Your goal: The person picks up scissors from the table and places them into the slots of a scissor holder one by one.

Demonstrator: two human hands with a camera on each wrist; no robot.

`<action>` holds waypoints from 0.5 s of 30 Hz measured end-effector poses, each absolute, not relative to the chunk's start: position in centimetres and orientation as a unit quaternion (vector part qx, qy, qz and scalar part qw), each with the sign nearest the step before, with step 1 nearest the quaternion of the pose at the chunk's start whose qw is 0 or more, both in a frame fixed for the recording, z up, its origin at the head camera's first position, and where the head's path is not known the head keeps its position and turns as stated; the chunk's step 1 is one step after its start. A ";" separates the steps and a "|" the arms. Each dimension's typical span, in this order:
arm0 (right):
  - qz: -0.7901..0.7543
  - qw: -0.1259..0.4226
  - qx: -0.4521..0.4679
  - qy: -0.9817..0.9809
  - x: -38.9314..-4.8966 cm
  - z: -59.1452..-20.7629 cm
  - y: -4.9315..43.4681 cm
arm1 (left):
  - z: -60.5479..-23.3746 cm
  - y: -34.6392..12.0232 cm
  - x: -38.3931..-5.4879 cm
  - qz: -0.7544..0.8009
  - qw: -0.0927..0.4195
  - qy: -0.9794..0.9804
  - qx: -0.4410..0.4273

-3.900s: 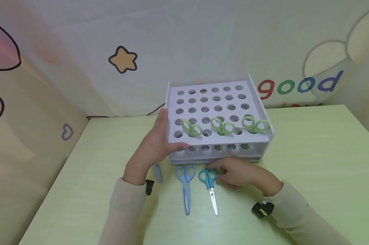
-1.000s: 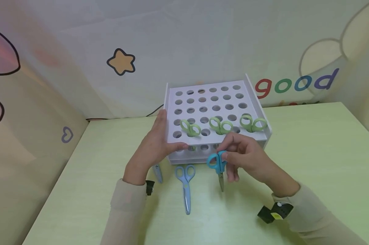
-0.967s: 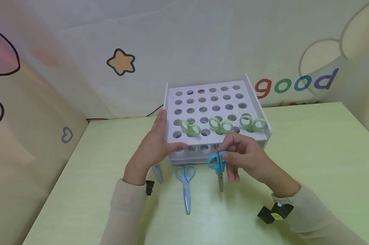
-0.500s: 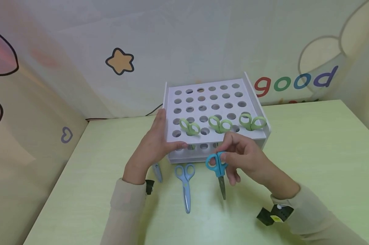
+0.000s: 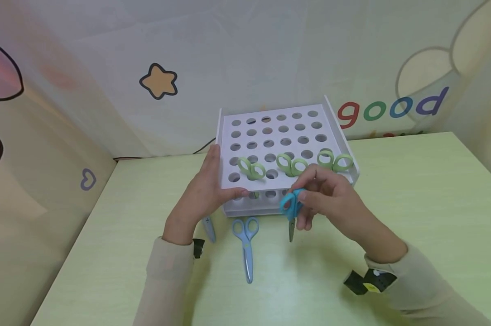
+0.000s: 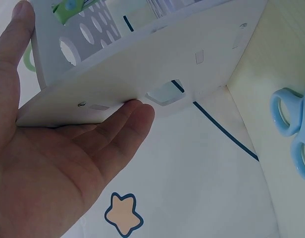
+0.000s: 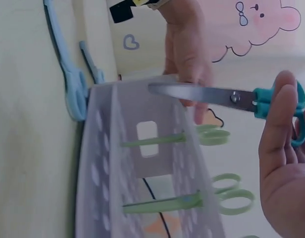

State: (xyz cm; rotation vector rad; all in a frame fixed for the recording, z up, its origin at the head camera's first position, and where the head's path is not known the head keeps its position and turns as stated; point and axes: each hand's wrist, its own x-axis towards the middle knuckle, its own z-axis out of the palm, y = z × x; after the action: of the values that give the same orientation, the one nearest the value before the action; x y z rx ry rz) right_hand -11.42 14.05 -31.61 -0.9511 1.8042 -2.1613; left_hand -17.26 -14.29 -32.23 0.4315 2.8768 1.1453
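Observation:
In the head view, my right hand (image 5: 337,201) pinches the handles of turquoise scissors (image 5: 291,206) in the air before the white holed rack (image 5: 245,210). The blades of the turquoise scissors point down, below the rack's upper shelf. My left hand (image 5: 198,194) grips the rack's left front corner, its thumb on the front edge and its fingers along the outer side panel (image 6: 157,89). Three light green scissors stand in the front row: left (image 5: 252,169), middle (image 5: 291,165) and right (image 5: 335,161). The right wrist view shows green blades (image 7: 165,203) passing through the shelves.
Light blue scissors (image 5: 246,249) lie in front of the rack, blade towards me. A second light blue pair (image 5: 209,229) is partly hidden by my left wrist. The pale green table (image 5: 412,203) meets a printed wall (image 5: 204,59) behind the rack.
My right hand has picked the turquoise scissors up from the table. In the last half second it has risen slightly towards the rack. My left hand stays at the rack's corner.

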 end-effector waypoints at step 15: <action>-0.849 -0.099 -0.331 0.401 -12.5 -25.7 18.2 | -32.4 -14.5 -17.3 0.364 0.006 0.920 0.141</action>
State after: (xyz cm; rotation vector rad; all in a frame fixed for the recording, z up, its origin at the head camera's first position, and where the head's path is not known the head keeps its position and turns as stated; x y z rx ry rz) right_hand -12.51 18.19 -25.67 -1.1103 1.3457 -2.8485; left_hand -17.32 -14.49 -32.39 0.4415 2.8799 1.1401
